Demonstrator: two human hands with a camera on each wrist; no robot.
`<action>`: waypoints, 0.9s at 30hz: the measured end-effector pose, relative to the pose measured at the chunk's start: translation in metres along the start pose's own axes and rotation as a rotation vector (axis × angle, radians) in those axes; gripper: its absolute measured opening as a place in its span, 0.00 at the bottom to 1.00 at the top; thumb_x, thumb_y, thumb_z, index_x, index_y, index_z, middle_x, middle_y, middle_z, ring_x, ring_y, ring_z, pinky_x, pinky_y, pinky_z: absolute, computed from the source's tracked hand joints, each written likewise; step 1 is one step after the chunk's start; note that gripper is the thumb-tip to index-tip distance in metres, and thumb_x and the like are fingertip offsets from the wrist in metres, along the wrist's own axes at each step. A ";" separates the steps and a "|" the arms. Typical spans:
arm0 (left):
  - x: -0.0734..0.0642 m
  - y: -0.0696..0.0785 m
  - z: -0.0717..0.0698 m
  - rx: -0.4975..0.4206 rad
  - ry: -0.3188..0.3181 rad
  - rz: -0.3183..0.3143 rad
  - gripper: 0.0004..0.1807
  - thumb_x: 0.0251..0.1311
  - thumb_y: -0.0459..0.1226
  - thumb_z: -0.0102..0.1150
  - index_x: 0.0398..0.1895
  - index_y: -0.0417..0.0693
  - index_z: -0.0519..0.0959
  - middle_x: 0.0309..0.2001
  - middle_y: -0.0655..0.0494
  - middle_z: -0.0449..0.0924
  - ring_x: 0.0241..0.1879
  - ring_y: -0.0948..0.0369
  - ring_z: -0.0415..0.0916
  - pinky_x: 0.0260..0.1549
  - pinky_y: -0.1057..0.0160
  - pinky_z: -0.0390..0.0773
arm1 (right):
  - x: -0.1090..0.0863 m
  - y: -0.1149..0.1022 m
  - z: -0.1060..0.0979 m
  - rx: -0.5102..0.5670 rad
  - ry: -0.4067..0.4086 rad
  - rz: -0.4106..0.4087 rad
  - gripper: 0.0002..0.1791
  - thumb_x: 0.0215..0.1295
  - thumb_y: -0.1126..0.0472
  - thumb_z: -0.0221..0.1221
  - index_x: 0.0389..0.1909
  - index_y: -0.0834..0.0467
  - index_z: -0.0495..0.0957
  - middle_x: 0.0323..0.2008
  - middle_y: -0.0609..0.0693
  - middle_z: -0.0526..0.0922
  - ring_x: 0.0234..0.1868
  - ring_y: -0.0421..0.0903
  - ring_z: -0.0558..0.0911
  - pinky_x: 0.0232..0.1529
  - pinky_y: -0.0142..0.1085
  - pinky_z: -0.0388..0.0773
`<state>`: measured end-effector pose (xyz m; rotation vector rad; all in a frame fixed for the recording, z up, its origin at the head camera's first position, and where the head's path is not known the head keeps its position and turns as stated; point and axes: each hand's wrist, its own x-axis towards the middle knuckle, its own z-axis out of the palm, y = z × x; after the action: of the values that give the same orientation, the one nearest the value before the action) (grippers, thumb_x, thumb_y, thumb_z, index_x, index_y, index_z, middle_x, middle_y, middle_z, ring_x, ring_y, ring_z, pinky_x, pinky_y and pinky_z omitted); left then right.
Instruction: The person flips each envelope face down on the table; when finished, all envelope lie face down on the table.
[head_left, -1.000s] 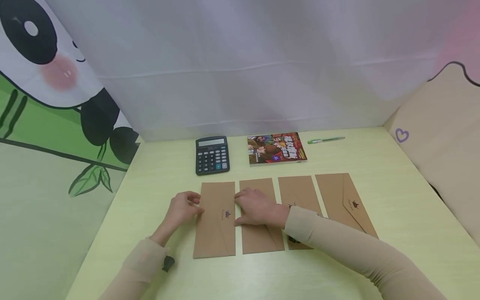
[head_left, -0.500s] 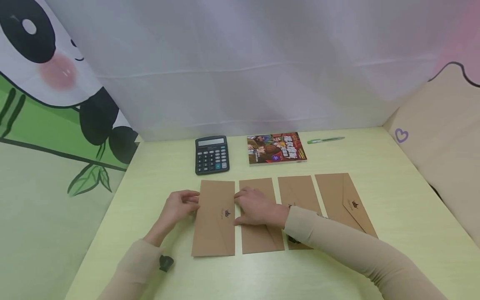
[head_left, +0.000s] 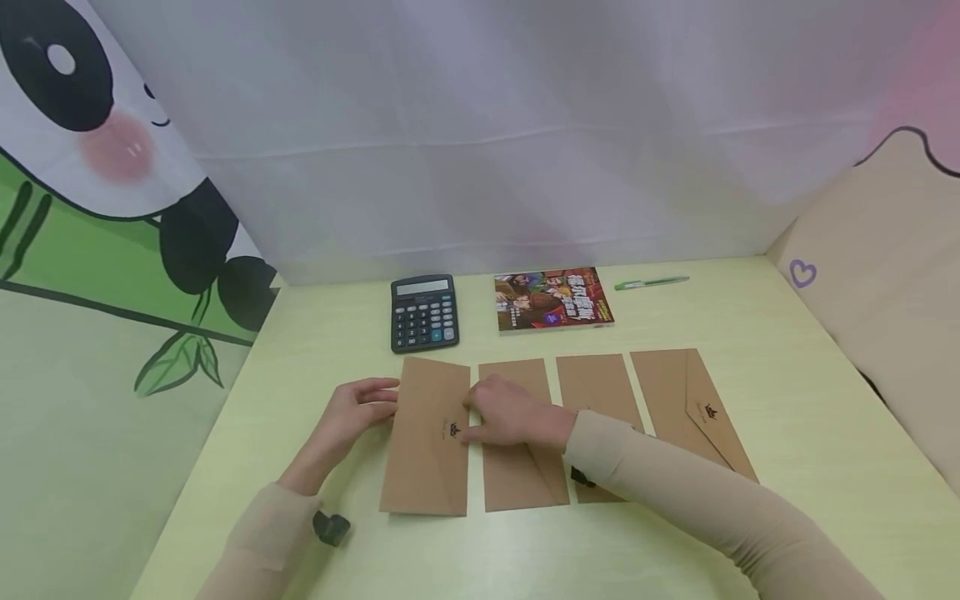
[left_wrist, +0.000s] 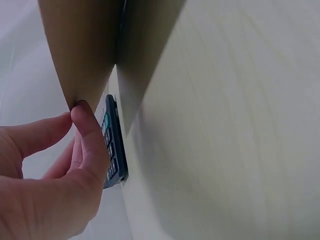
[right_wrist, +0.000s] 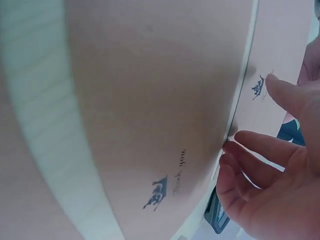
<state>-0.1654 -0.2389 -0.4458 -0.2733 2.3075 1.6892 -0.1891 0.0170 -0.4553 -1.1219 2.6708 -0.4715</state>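
Observation:
A brown paper envelope point(head_left: 427, 433) with a small crown print lies leftmost in a row of similar ones. My left hand point(head_left: 352, 412) holds its left edge, tipping that side up off the table. In the left wrist view, thumb and fingertip pinch a corner of the envelope point(left_wrist: 80, 50). My right hand point(head_left: 517, 414) is over the second envelope point(head_left: 517, 483), at the first one's right edge. Seen from the right wrist, the thumb point(right_wrist: 285, 92) lies over the front beside the crown, and the other fingertips meet near the edge.
Two more envelopes point(head_left: 596, 379) point(head_left: 663, 375) lie to the right, partly under the right sleeve. Behind the row are a black calculator point(head_left: 424, 312), a colourful book point(head_left: 553, 300) and a green pen point(head_left: 652, 282). A pale curtain point(head_left: 525, 183) stands at the table's back.
The leftmost envelope's left side has risen and tilted, with the left hand shifting slightly left and up. The right thumb has slid left onto the envelope's front.

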 end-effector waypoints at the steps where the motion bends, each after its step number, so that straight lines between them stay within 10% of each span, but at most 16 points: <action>1: -0.001 0.000 0.000 -0.018 -0.006 -0.004 0.22 0.61 0.26 0.57 0.60 0.36 0.72 0.47 0.42 0.80 0.42 0.55 0.80 0.44 0.57 0.77 | 0.001 0.000 -0.001 0.031 -0.005 -0.004 0.20 0.58 0.40 0.63 0.24 0.54 0.77 0.21 0.43 0.71 0.24 0.41 0.67 0.26 0.34 0.65; 7: -0.003 0.004 0.003 -0.080 -0.035 -0.020 0.21 0.63 0.29 0.56 0.60 0.36 0.72 0.48 0.42 0.79 0.42 0.55 0.80 0.43 0.58 0.78 | 0.002 -0.001 -0.005 0.170 -0.030 0.005 0.22 0.64 0.39 0.56 0.22 0.53 0.75 0.14 0.43 0.59 0.17 0.39 0.59 0.19 0.32 0.56; 15: -0.004 0.004 0.004 -0.184 -0.082 -0.007 0.23 0.64 0.29 0.56 0.62 0.38 0.70 0.49 0.41 0.79 0.44 0.54 0.79 0.44 0.59 0.77 | 0.001 -0.003 -0.007 0.256 -0.050 0.038 0.30 0.63 0.39 0.58 0.51 0.63 0.79 0.19 0.44 0.70 0.23 0.39 0.69 0.24 0.32 0.64; 23: -0.003 0.000 0.009 -0.352 -0.227 -0.034 0.24 0.68 0.33 0.51 0.66 0.37 0.64 0.55 0.42 0.76 0.52 0.51 0.75 0.50 0.56 0.73 | 0.000 -0.004 -0.006 0.292 -0.039 0.052 0.37 0.61 0.42 0.61 0.60 0.66 0.72 0.55 0.57 0.78 0.38 0.42 0.75 0.39 0.32 0.71; 27: -0.002 0.000 0.012 -0.372 -0.226 -0.048 0.23 0.70 0.33 0.46 0.67 0.36 0.63 0.58 0.41 0.73 0.51 0.51 0.74 0.50 0.56 0.73 | 0.000 -0.006 -0.006 0.304 -0.032 0.047 0.37 0.61 0.42 0.62 0.61 0.66 0.71 0.42 0.52 0.82 0.33 0.41 0.74 0.34 0.31 0.70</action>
<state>-0.1627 -0.2271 -0.4487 -0.1951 1.8074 2.0038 -0.1871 0.0148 -0.4476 -0.9666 2.4824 -0.8109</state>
